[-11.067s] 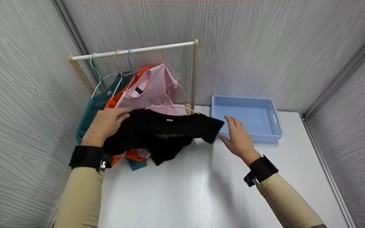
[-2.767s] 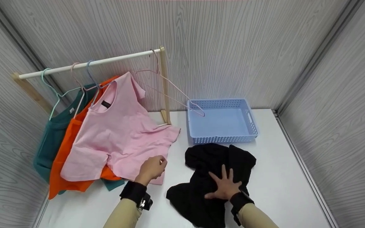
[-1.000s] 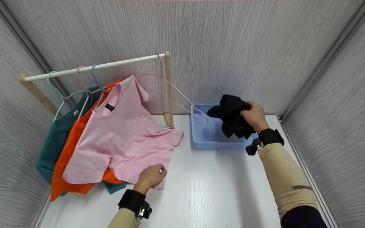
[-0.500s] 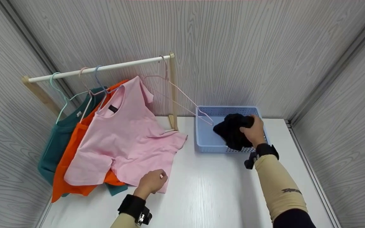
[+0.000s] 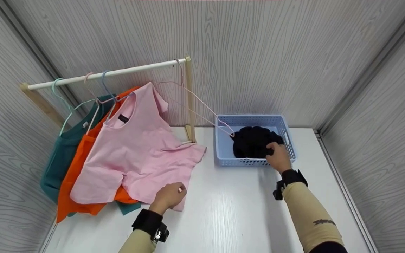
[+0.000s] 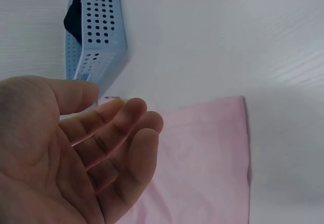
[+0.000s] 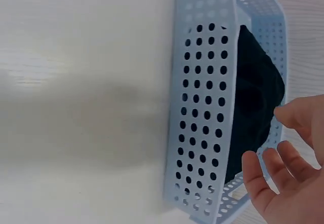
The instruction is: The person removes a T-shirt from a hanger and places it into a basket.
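A black T-shirt [image 5: 253, 142] lies bunched up in the light blue perforated basket [image 5: 232, 162]. At the basket's front right edge is my right hand [image 5: 278, 157], its thumb and fingers parted and holding nothing. In the right wrist view, the thumb [image 7: 296, 113] is close to the black cloth [image 7: 253, 92]; whether it touches cannot be told. My left hand [image 5: 169, 197] hovers over the lower edge of a pink T-shirt [image 5: 128, 140], fingers loosely bent, with nothing in it. The left wrist view shows its palm [image 6: 35, 168] turned up, above the pink hem [image 6: 202, 153].
A rack with a white rail [image 5: 142, 68] stands at the back left. On it hang the pink shirt, an orange garment [image 5: 74, 175] and a teal garment [image 5: 56, 165]. A bare pink hanger [image 5: 233, 135] hangs at the rail's right end and reaches over the basket's left side.
The black T-shirt came off its hanger, which now hangs on the rail. My right hand gathered the shirt from the table, lowered it into the basket and let go. My left hand stayed put lately.
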`<state>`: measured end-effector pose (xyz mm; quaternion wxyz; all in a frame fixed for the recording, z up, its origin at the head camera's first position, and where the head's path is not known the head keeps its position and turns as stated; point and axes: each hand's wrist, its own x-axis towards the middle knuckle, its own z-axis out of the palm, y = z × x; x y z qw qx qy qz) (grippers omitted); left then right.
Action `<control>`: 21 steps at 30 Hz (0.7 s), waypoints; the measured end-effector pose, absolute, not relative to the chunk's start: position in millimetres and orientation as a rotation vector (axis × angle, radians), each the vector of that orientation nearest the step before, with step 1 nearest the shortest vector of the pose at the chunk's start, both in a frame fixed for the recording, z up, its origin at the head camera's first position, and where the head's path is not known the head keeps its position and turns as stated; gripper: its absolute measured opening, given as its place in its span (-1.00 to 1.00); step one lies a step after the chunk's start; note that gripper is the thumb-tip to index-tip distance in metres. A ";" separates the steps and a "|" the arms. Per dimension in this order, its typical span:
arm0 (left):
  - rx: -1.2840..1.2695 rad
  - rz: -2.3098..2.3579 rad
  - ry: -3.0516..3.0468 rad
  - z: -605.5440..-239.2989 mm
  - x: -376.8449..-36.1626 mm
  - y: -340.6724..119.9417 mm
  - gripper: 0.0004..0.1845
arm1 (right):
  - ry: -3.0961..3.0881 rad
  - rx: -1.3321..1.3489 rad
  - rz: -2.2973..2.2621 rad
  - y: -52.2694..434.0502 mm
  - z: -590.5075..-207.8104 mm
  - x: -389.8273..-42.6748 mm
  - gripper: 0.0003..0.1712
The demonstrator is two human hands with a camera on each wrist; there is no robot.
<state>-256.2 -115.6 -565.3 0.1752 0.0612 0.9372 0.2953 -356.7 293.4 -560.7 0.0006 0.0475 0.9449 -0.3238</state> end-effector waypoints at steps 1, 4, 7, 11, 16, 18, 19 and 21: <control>0.174 0.831 2.664 -562.5 -257.9 -117.0 -0.81 | 2.959 0.124 -0.988 293.1 -562.5 -352.0 -0.53; 0.167 0.804 2.695 -549.6 -266.6 -122.8 -0.80 | 2.936 0.040 -0.905 292.7 -566.2 -337.5 -0.53; 0.159 0.752 2.751 -529.1 -279.0 -132.1 -0.78 | 2.910 -0.062 -0.828 292.6 -567.6 -324.7 -0.53; 0.164 0.678 2.832 -492.4 -294.9 -150.3 -0.71 | 2.878 -0.148 -0.777 292.7 -567.4 -311.1 -0.50; 0.181 0.631 2.876 -445.3 -305.8 -173.8 -0.65 | 2.826 -0.143 -0.769 291.5 -564.7 -297.1 -0.47; 0.170 0.613 2.892 -428.7 -308.2 -184.2 -0.63 | 2.809 -0.155 -0.760 290.1 -563.4 -291.7 -0.47; 0.162 0.606 2.901 -420.5 -309.3 -189.7 -0.62 | 2.805 -0.168 -0.756 289.3 -562.8 -289.0 -0.48; 0.136 0.607 2.908 -404.8 -311.4 -200.2 -0.60 | 2.796 -0.169 -0.759 287.2 -562.8 -283.8 -0.49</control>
